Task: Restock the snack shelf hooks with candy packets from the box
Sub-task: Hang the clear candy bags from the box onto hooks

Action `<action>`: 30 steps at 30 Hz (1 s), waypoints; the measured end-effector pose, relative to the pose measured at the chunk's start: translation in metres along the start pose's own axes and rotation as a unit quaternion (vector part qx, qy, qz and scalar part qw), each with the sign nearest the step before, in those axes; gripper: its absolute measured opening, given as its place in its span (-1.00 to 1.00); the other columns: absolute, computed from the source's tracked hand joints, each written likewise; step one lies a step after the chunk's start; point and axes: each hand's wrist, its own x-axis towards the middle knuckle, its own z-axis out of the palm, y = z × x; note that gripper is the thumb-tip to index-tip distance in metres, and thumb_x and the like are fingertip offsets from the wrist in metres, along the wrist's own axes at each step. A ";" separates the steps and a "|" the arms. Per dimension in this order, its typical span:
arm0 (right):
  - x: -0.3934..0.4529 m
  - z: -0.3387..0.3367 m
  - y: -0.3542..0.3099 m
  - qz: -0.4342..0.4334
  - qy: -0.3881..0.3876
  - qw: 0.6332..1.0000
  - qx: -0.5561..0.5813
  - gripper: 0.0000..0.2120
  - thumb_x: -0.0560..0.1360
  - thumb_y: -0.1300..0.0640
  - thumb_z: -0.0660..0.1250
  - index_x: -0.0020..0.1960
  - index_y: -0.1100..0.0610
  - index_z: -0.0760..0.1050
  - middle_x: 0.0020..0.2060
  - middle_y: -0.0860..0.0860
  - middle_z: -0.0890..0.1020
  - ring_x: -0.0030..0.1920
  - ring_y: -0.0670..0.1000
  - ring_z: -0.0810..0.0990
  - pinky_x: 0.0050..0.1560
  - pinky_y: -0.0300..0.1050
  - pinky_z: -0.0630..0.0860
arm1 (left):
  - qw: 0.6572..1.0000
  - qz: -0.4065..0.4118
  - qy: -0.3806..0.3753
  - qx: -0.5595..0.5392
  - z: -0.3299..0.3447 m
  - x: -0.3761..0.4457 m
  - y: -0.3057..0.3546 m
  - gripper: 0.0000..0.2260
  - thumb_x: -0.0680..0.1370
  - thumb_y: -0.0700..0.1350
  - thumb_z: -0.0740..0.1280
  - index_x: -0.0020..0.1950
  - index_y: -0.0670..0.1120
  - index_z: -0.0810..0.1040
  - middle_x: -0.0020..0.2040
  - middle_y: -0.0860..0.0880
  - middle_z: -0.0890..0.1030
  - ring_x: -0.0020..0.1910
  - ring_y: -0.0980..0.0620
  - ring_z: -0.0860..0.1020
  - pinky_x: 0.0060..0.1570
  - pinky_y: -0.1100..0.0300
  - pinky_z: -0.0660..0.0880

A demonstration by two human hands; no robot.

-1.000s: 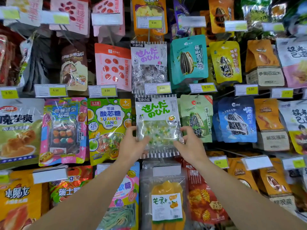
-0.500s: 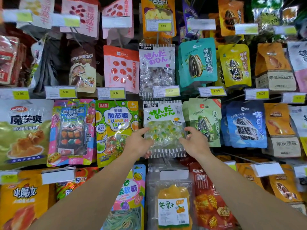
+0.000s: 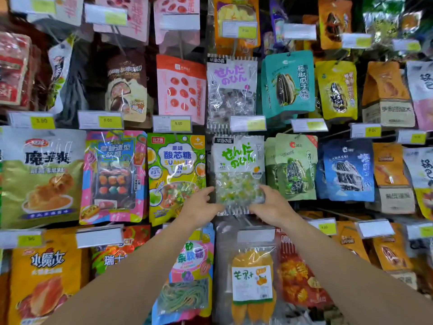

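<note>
A clear candy packet [image 3: 237, 174] with green lettering and green-yellow sweets hangs in the middle row of the shelf. My left hand [image 3: 199, 207] grips its lower left edge. My right hand [image 3: 273, 206] grips its lower right edge. The packet's top sits just under a price tag [image 3: 248, 123], and the hook there is hidden. A matching packet with purple lettering [image 3: 232, 90] hangs directly above. The box is not in view.
Snack bags crowd every hook: a yellow-green sour candy bag [image 3: 177, 177] to the left, green sunflower seed bags [image 3: 295, 167] to the right, a mango packet [image 3: 251, 282] below. Price tags stick out in front of each row.
The view has shifted, so the shelf sits further right and lower in the frame. Both hands stay on the green-lettered packet's lower edges, which now sits flatter against the row.
</note>
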 end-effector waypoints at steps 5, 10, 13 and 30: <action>-0.033 0.009 -0.031 -0.002 0.001 1.000 -0.022 -0.31 0.46 0.03 0.36 0.53 0.03 0.18 0.41 0.11 0.35 0.30 0.14 0.46 0.27 -0.03 0.43 | 0.998 0.043 0.013 0.055 -0.017 -0.028 -0.012 -0.41 0.50 -0.04 0.41 0.50 -0.08 0.33 0.44 -0.07 0.42 0.40 0.00 0.40 0.33 0.06 0.40; -0.082 0.034 -0.051 -0.023 0.012 0.996 -0.088 -0.37 0.52 0.00 0.35 0.52 0.10 0.22 0.47 0.11 0.29 0.44 0.14 0.32 0.35 -0.06 0.30 | 0.997 0.058 0.009 0.047 -0.031 -0.067 -0.033 -0.52 0.52 -0.07 0.40 0.43 -0.08 0.42 0.36 -0.09 0.51 0.27 -0.05 0.53 0.19 0.08 0.49; -0.115 0.054 -0.058 -0.021 -0.005 0.992 -0.122 -0.44 0.55 0.02 0.31 0.47 0.17 0.27 0.41 0.17 0.35 0.41 0.17 0.34 0.29 -0.08 0.32 | 0.998 0.047 0.007 0.043 -0.036 -0.096 -0.053 -0.53 0.52 -0.05 0.40 0.42 -0.05 0.44 0.36 -0.06 0.52 0.27 -0.03 0.53 0.22 0.09 0.47; -0.400 0.215 -0.050 -0.025 -0.197 0.967 -0.161 -0.41 0.45 -0.02 0.35 0.43 0.13 0.33 0.33 0.10 0.42 0.33 0.20 0.40 0.39 0.06 0.32 | 0.980 -0.125 -0.082 0.129 -0.089 -0.398 -0.186 -0.53 0.54 -0.01 0.37 0.44 -0.04 0.42 0.36 -0.05 0.52 0.27 -0.09 0.53 0.21 0.15 0.41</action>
